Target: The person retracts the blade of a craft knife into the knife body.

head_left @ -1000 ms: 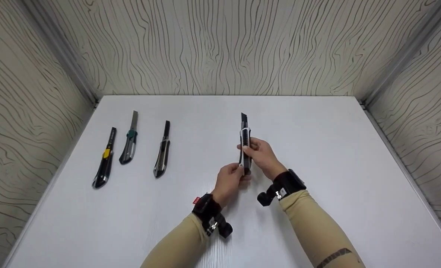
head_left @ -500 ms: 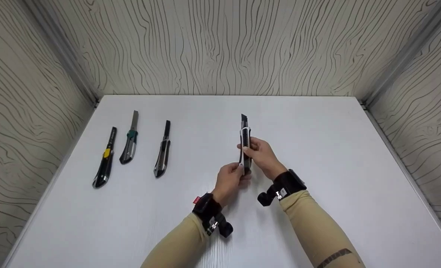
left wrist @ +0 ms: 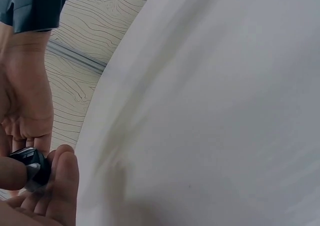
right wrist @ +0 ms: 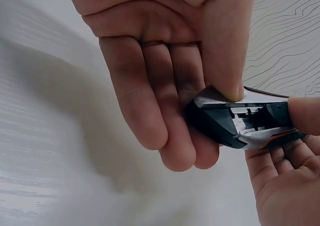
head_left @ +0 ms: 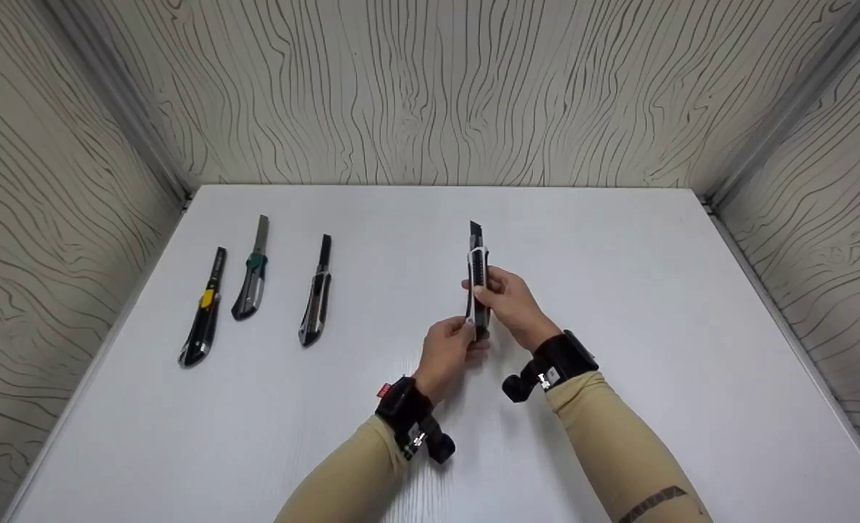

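A black utility knife with white trim (head_left: 478,265) is held above the table, its dark blade pointing away from me. My right hand (head_left: 518,309) grips the middle of the handle, thumb on the front and fingers behind. Below it, my left hand (head_left: 444,357) pinches the butt end. In the right wrist view, the left thumb presses near the dark tail of the utility knife (right wrist: 217,118), and the right thumb lies by the slider. The left wrist view shows only the butt of the utility knife (left wrist: 35,167) between thumb and fingers.
Three more utility knives lie to the left: one black with a yellow slider (head_left: 202,316), one with green parts (head_left: 250,283), and one black and silver (head_left: 317,301). They rest on a white table (head_left: 655,290). Patterned panels (head_left: 430,94) enclose its back and sides.
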{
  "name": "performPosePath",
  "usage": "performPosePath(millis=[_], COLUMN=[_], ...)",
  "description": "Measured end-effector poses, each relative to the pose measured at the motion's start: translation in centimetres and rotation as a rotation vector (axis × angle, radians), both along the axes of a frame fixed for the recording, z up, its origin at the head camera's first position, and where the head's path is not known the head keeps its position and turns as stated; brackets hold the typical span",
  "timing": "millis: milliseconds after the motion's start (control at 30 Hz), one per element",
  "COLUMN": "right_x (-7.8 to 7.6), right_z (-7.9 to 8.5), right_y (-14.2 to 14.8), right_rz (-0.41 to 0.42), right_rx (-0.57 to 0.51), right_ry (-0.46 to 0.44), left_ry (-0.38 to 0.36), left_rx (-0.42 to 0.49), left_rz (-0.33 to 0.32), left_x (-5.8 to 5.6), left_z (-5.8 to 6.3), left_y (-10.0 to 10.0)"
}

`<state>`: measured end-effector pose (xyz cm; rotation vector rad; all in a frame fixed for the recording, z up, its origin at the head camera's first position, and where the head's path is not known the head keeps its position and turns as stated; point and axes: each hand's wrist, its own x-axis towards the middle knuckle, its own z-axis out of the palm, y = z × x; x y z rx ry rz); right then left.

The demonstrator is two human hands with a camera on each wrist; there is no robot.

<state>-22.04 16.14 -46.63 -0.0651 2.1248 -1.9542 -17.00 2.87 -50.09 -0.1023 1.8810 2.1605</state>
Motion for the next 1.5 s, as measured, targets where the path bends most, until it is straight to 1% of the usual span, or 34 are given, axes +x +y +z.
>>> performPosePath(millis=[100, 167, 267, 333, 400, 533, 633, 767, 900, 1033, 1133, 1333, 1500], right_x=[0.0, 0.0, 0.0, 0.0, -0.1, -0.1, -0.1, -0.1, -0.1, -0.1, 0.0, 0.1, 0.1], right_z=[0.0, 0.0, -0.1, -0.1, 0.0, 0.1, 0.1, 0.1, 0.1, 0.0, 0.0, 0.0, -0.2], right_y=[0.0, 0.0, 0.1, 0.2, 0.3, 0.2, 0.1, -0.1, -0.1, -0.1, -0.1, 0.0, 0.2], right_rz=[0.004, 0.009, 0.019, 0.025, 0.017, -0.013, -0.031, -0.051, -0.07, -0.077, -0.079, -0.085, -0.099], right_rx=[0.002, 0.009, 0.011, 0.018, 0.032, 0.096, 0.119, 0.091, 0.07, 0.064, 0.057, 0.056, 0.048], right_ry=[-0.022, -0.031, -0.029, -0.025, -0.024, -0.017, -0.005, 0.006, 0.002, -0.004, -0.016, -0.044, -0.067], left_ry=[0.008, 0.013, 0.018, 0.02, 0.022, 0.035, 0.049, 0.044, 0.02, 0.026, 0.039, 0.05, 0.053], left_rx=[-0.019, -0.031, -0.034, -0.025, -0.012, 0.001, 0.003, 0.022, 0.049, 0.066, 0.077, 0.086, 0.089], left_rz=[-0.008, -0.017, -0.021, -0.022, -0.019, -0.004, 0.003, -0.013, -0.032, -0.04, -0.029, 0.025, 0.033], left_x=[0.0, 0.3, 0.3, 0.3, 0.0, -0.1, -0.1, 0.0, 0.2, 0.3, 0.2, 0.1, 0.2], left_z=[0.0, 0.7, 0.8, 0.7, -0.1, -0.1, -0.2, -0.2, -0.3, -0.4, -0.4, -0.5, -0.7], left_y=[-0.1, -0.3, -0.5, -0.5, -0.5, -0.6, -0.6, -0.7, -0.8, -0.9, -0.9, -0.6, -0.3])
